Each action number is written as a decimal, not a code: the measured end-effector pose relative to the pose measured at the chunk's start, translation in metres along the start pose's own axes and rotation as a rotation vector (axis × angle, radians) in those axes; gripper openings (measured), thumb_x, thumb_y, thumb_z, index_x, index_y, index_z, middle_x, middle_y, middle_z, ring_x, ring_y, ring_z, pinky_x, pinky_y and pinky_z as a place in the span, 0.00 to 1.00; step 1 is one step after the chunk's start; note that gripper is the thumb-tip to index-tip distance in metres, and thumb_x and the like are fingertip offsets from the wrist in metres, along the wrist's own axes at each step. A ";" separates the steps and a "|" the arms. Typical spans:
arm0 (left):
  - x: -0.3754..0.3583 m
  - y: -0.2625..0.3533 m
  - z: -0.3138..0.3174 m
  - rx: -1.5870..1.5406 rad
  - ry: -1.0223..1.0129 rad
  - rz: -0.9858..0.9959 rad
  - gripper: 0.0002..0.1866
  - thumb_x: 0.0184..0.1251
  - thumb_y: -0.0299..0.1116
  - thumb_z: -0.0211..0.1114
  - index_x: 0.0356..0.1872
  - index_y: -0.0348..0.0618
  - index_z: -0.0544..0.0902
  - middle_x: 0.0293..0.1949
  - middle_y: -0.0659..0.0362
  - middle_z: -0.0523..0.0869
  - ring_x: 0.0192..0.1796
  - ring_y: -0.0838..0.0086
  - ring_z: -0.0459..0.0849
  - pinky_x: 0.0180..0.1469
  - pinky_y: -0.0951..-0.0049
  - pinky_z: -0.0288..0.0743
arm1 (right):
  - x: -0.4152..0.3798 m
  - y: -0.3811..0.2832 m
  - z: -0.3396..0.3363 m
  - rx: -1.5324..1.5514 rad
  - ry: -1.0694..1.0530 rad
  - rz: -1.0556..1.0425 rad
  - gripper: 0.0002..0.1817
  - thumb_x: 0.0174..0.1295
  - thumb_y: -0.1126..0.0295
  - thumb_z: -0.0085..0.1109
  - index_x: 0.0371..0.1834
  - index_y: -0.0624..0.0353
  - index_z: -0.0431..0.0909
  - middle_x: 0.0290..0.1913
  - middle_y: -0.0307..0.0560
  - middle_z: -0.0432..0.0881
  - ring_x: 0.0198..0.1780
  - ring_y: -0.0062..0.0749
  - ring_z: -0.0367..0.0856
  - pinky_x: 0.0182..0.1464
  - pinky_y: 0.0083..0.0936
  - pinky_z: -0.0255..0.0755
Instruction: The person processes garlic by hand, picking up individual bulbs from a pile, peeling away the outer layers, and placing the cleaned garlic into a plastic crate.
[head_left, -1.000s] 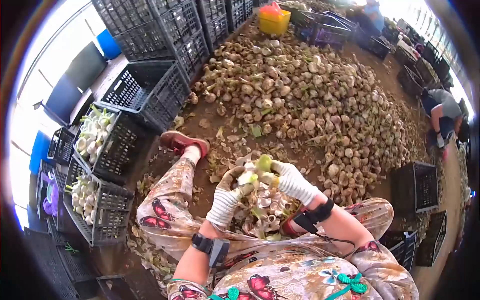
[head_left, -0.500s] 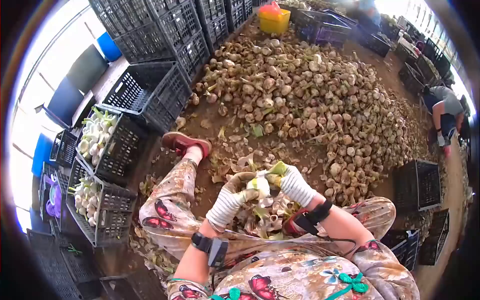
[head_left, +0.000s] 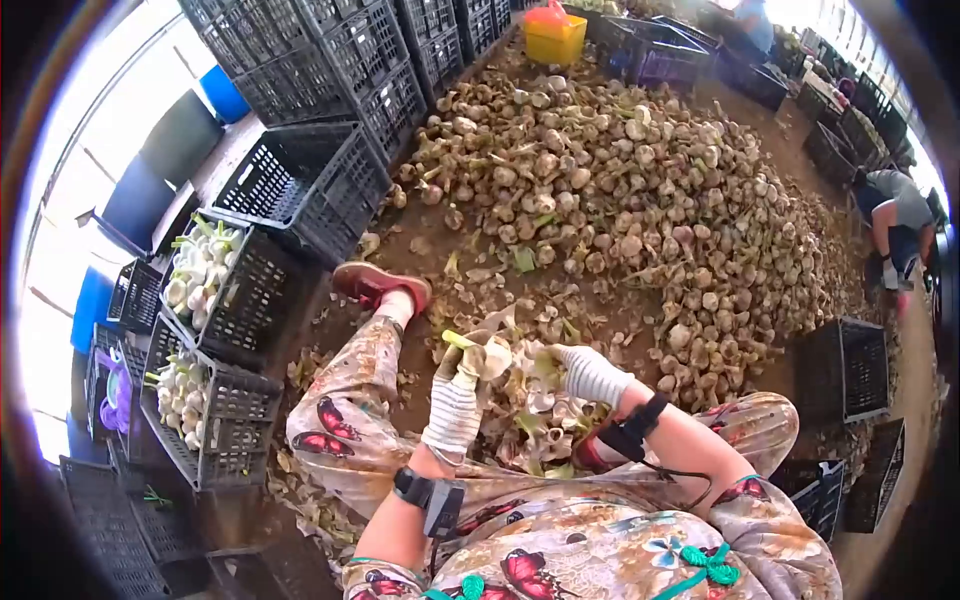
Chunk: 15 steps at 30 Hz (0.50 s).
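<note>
My left hand, in a striped glove, is closed around a garlic bulb, whose green stem end points up to the left. Just to the right, my right hand, gloved too, has its fingers bent together near some pale leafy skin; what they hold, if anything, is too blurred to make out. A gap separates it from the bulb. Below both hands, peeled husks lie between my legs.
A large heap of untrimmed garlic spreads ahead. Crates of cleaned bulbs stand at left, beneath stacked black crates. An empty crate is at right. A yellow bucket stands behind the heap; a co-worker bends at far right.
My hands have moved apart. The bulb has gone left with my left hand and turned, its stem now pointing up-left. My right hand has come away from the bulb and lowered slightly.
</note>
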<state>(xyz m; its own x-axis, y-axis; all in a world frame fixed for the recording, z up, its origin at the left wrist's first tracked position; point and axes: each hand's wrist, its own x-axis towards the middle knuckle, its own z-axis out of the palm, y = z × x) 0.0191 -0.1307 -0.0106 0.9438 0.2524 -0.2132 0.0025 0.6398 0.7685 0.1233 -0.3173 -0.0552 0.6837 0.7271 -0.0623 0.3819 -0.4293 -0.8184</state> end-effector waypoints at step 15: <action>-0.005 0.000 0.017 0.035 -0.033 -0.038 0.13 0.70 0.33 0.56 0.52 0.41 0.77 0.46 0.61 0.81 0.46 0.79 0.79 0.50 0.78 0.74 | -0.001 -0.071 -0.023 0.825 -0.071 0.421 0.20 0.62 0.57 0.59 0.44 0.67 0.78 0.29 0.38 0.80 0.29 0.14 0.73 0.32 0.16 0.71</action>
<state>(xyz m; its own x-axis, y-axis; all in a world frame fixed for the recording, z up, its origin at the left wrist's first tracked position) 0.0197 -0.1447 0.0008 0.9533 0.2039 -0.2226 0.0492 0.6228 0.7809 0.1095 -0.3000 0.0165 0.6153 0.6410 -0.4588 -0.4708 -0.1679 -0.8661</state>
